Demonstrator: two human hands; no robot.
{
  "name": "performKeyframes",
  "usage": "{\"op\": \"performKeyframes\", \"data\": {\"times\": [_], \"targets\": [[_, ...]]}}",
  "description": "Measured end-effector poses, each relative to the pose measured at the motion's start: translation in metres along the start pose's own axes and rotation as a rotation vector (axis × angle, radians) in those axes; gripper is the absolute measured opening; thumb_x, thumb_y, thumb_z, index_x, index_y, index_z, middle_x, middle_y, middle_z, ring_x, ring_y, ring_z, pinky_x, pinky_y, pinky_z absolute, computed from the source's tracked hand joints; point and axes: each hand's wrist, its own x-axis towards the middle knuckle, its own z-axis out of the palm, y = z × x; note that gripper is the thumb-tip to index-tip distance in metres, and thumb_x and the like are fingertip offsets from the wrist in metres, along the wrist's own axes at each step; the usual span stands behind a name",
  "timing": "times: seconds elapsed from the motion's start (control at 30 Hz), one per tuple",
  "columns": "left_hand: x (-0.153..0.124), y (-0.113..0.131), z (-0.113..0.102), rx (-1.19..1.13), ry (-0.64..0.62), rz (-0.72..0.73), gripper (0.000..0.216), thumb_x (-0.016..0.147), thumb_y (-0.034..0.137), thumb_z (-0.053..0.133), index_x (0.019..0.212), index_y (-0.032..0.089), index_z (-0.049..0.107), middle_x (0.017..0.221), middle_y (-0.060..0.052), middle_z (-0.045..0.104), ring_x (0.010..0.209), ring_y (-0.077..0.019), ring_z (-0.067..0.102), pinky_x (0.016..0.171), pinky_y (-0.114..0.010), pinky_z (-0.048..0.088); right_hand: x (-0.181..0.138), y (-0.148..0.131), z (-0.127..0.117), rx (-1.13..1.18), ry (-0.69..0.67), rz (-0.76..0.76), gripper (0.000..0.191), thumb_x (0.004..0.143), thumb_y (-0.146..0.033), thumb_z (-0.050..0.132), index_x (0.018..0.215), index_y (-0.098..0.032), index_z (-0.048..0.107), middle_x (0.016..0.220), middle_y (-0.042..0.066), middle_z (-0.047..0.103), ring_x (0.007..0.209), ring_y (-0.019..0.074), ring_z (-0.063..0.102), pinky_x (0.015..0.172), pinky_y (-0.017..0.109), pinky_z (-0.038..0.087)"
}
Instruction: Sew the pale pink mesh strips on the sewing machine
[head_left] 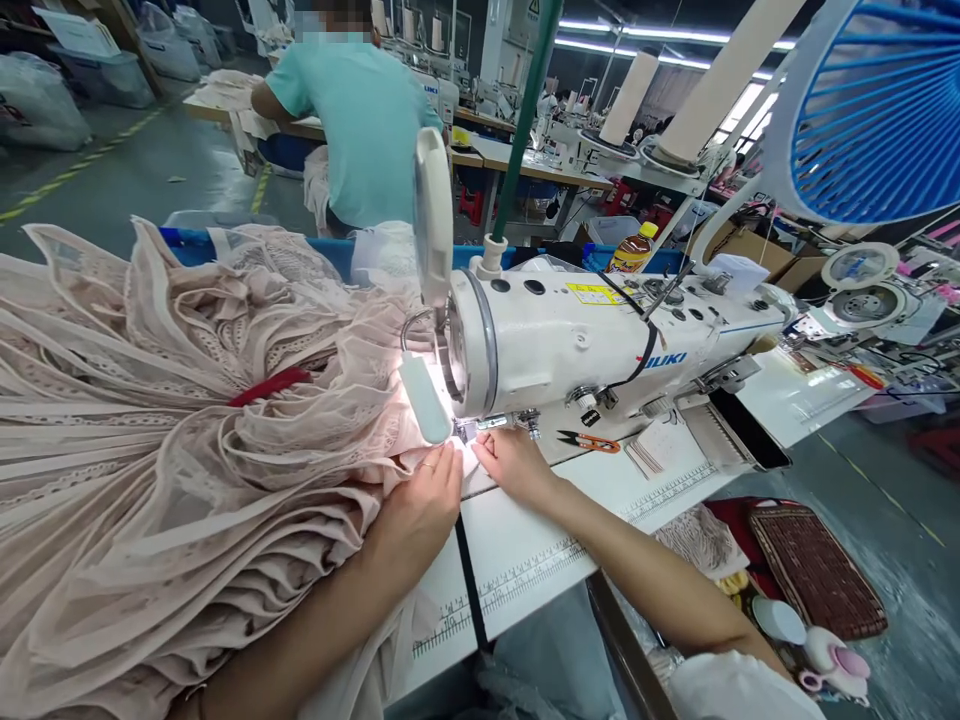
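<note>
Heaped left of the sewing machine (555, 345), the beige fabric (172, 450) could pull crooked from its weight near my left hand (426, 497) and right hand (515, 465) — whether either grip pinches, I can't tell.

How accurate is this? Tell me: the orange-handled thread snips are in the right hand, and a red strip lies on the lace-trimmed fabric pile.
Wrong on one count: the orange-handled thread snips are not in the right hand; the head view shows them lying on the sewing table, to the hand's right. The red strip does lie on the lace-trimmed fabric pile.
</note>
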Motion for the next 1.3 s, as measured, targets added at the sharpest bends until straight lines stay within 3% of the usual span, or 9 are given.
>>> {"op": "performKeyframes", "data": {"times": [0.1,0.27,0.57,0.7,0.83,0.93,1.07,1.2,1.3], "targets": [[-0.004,0.0,0.003,-0.168,0.051,-0.132,0.051,0.084,-0.005,0.033,0.127,0.005,0.058,0.123,-0.015,0.069,0.113,-0.0202,0.066,0.096,-0.032,0.053,0.0,0.001,-0.001,0.086,0.025,0.045,0.021,0.095,-0.021,0.049,0.075,-0.022,0.055,0.062,-0.002,0.058,0.06,0.0159,0.053,0.063,0.026,0.038],[-0.006,0.01,0.002,-0.055,0.061,0.078,0.049,0.084,-0.002,0.035,0.126,0.002,0.061,0.13,-0.016,0.066,0.125,-0.0244,0.059,0.107,-0.035,0.047,-0.002,0.002,-0.001,0.116,0.051,0.041,0.025,0.095,-0.022,0.045,0.073,-0.022,0.057,0.057,-0.002,0.056,0.054,0.0155,0.05,0.06,0.026,0.037],[-0.004,0.012,0.002,0.138,-0.007,0.113,0.05,0.085,0.002,0.037,0.128,0.002,0.061,0.133,-0.018,0.064,0.127,-0.0277,0.058,0.109,-0.039,0.045,-0.001,-0.001,-0.001,0.109,0.047,0.035,0.029,0.094,-0.021,0.045,0.066,-0.022,0.051,0.051,-0.005,0.046,0.049,0.0133,0.041,0.057,0.025,0.033],[-0.004,0.013,0.006,0.065,-0.034,0.114,0.049,0.088,0.002,0.035,0.132,-0.001,0.056,0.135,-0.022,0.061,0.13,-0.0293,0.055,0.111,-0.041,0.043,-0.004,0.004,0.0,0.105,0.056,0.03,0.023,0.096,-0.023,0.048,0.076,-0.021,0.059,0.058,-0.003,0.057,0.054,0.0146,0.051,0.061,0.026,0.04],[-0.005,0.016,0.015,-0.007,0.005,0.077,0.048,0.089,0.002,0.031,0.131,-0.001,0.055,0.133,-0.023,0.06,0.131,-0.028,0.052,0.111,-0.042,0.041,-0.012,0.015,0.001,0.096,0.126,-0.145,0.02,0.098,-0.024,0.048,0.099,-0.024,0.068,0.09,0.003,0.072,0.087,0.0185,0.065,0.079,0.029,0.049],[-0.004,0.016,0.015,-0.034,0.095,0.027,0.045,0.091,0.001,0.029,0.126,0.001,0.057,0.128,-0.022,0.063,0.127,-0.028,0.054,0.107,-0.043,0.043,-0.019,0.016,-0.001,-0.006,0.128,-0.308,0.027,0.101,-0.022,0.043,0.11,-0.022,0.068,0.108,0.008,0.07,0.097,0.0196,0.065,0.084,0.032,0.053],[0.0,0.013,-0.001,-0.064,0.013,-0.11,0.037,0.091,0.0,0.032,0.114,0.008,0.06,0.112,-0.016,0.067,0.111,-0.0256,0.062,0.096,-0.042,0.05,-0.023,0.005,-0.002,-0.259,0.114,-0.354,0.027,0.1,-0.019,0.043,0.114,-0.017,0.066,0.107,0.011,0.069,0.098,0.024,0.063,0.086,0.037,0.053],[0.007,0.012,-0.012,0.018,-0.037,0.025,0.032,0.088,-0.004,0.038,0.097,0.01,0.065,0.086,-0.009,0.068,0.081,-0.0209,0.065,0.078,-0.034,0.053,-0.02,-0.003,-0.001,-0.401,0.061,-0.397,0.035,0.096,-0.005,0.037,0.118,-0.012,0.064,0.108,0.015,0.069,0.103,0.0255,0.061,0.088,0.038,0.053],[0.01,0.016,-0.006,0.08,0.041,0.098,0.035,0.087,-0.004,0.038,0.103,0.005,0.068,0.099,-0.013,0.072,0.094,-0.0224,0.067,0.089,-0.035,0.052,-0.015,0.001,-0.003,-0.389,-0.018,-0.376,0.037,0.094,-0.003,0.039,0.122,-0.009,0.061,0.109,0.014,0.069,0.102,0.0248,0.062,0.084,0.035,0.053]]}}
